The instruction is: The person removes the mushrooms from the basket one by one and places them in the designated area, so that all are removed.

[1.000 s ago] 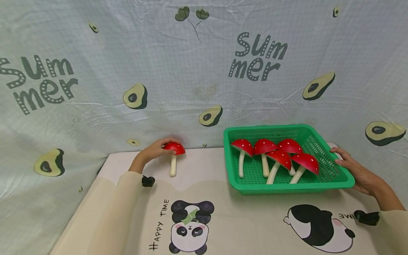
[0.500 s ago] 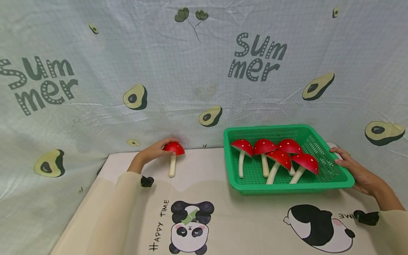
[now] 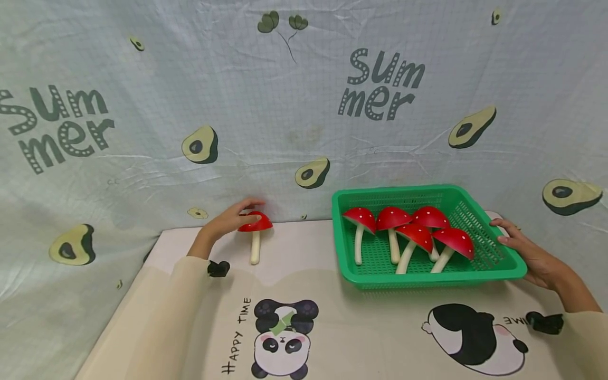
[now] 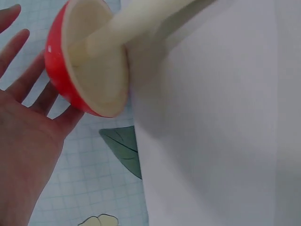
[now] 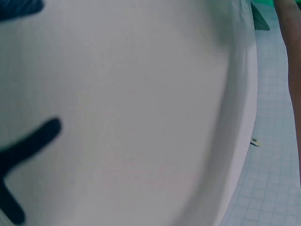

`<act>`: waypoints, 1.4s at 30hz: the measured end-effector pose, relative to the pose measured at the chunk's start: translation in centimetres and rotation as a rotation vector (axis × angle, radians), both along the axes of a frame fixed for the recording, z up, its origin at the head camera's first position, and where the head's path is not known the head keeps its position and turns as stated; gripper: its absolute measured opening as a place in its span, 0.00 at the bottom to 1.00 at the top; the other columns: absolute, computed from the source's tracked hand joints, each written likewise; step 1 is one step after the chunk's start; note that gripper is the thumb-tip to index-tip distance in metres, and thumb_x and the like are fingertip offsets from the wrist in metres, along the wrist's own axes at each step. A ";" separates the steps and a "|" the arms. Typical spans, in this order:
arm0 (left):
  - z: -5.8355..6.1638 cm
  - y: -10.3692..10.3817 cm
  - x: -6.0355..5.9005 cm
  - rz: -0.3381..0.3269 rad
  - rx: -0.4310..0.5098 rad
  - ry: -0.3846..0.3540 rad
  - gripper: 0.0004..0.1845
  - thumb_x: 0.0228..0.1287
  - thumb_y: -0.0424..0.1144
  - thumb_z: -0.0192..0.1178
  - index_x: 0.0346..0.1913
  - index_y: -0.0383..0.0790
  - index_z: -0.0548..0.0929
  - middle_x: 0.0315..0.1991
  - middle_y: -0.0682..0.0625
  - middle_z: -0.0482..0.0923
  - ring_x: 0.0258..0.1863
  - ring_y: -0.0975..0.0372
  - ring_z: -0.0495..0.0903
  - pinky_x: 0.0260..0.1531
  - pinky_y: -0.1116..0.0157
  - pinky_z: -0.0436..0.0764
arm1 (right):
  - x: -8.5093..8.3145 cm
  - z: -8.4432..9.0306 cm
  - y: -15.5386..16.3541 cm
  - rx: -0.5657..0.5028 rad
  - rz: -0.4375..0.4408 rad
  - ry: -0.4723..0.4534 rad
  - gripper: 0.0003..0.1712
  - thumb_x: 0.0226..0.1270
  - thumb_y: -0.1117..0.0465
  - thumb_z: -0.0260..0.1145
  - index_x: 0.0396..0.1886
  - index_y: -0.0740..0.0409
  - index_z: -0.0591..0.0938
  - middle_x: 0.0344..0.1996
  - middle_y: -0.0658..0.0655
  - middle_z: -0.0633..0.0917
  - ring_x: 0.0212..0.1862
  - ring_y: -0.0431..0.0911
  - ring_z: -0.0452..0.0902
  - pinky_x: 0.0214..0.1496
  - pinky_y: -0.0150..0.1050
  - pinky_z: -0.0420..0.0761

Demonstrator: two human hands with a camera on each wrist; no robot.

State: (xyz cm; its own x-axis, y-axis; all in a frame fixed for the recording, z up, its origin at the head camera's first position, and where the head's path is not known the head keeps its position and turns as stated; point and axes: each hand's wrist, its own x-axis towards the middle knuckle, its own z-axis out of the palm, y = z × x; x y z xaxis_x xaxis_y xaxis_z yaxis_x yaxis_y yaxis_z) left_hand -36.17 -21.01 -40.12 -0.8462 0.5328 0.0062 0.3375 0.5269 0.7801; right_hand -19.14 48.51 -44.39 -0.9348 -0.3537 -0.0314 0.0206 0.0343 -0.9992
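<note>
A toy mushroom [image 3: 255, 245] with a red, white-dotted cap and pale stem lies on the table near the back edge. My left hand [image 3: 233, 219] is at its cap, with fingers spread and straight. In the left wrist view the left hand's fingers [image 4: 33, 77] reach behind the red cap [image 4: 59, 70], the nearer ones touching or almost touching it. At the right, my right hand [image 3: 537, 258] holds the right side of a green plastic basket [image 3: 394, 283], fingertips at its rim. Several similar mushrooms [image 3: 391, 217] lie inside the basket.
A light tablecloth [image 3: 361, 338] with printed pandas covers the table. Behind it hangs a pale curtain [image 3: 266, 158] printed with avocados and lettering, close to the table's back edge. The right wrist view shows mostly tablecloth [image 5: 141, 103] and its edge.
My left hand's fingers have loosened from the mushroom cap and spread, and the hand has risen slightly. The mushroom has shifted very slightly left. The right hand and basket look unchanged.
</note>
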 end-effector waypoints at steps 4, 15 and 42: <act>0.5 0.3 0.2 -0.007 0.020 0.050 0.28 0.73 0.40 0.58 0.73 0.35 0.69 0.74 0.38 0.62 0.75 0.41 0.57 0.74 0.40 0.56 | 0.0 0.1 0.0 0.020 -0.010 0.000 0.20 0.85 0.58 0.36 0.66 0.28 0.58 0.53 0.39 0.75 0.44 0.45 0.85 0.41 0.45 0.89; 2.3 2.6 1.5 -0.113 0.088 0.144 0.25 0.72 0.30 0.57 0.70 0.30 0.70 0.71 0.37 0.67 0.72 0.40 0.62 0.73 0.42 0.59 | 0.0 0.0 0.1 -0.006 0.014 0.005 0.21 0.85 0.59 0.35 0.67 0.29 0.58 0.54 0.40 0.76 0.45 0.45 0.85 0.42 0.45 0.88; 6.4 12.1 5.1 -0.403 0.147 0.229 0.27 0.72 0.34 0.60 0.71 0.39 0.71 0.68 0.46 0.71 0.66 0.54 0.72 0.68 0.50 0.70 | 0.1 0.1 0.0 -0.007 -0.003 -0.001 0.21 0.85 0.59 0.37 0.66 0.28 0.58 0.53 0.40 0.77 0.45 0.45 0.86 0.42 0.45 0.89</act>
State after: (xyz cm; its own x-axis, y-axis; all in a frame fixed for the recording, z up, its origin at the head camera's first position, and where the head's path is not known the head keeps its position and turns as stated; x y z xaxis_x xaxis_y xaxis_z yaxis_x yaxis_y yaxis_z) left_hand -31.05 -8.87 -33.73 -0.5408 0.7975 0.2675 0.6635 0.2089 0.7185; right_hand -19.07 48.47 -44.31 -0.9360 -0.3508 -0.0295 0.0212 0.0277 -0.9994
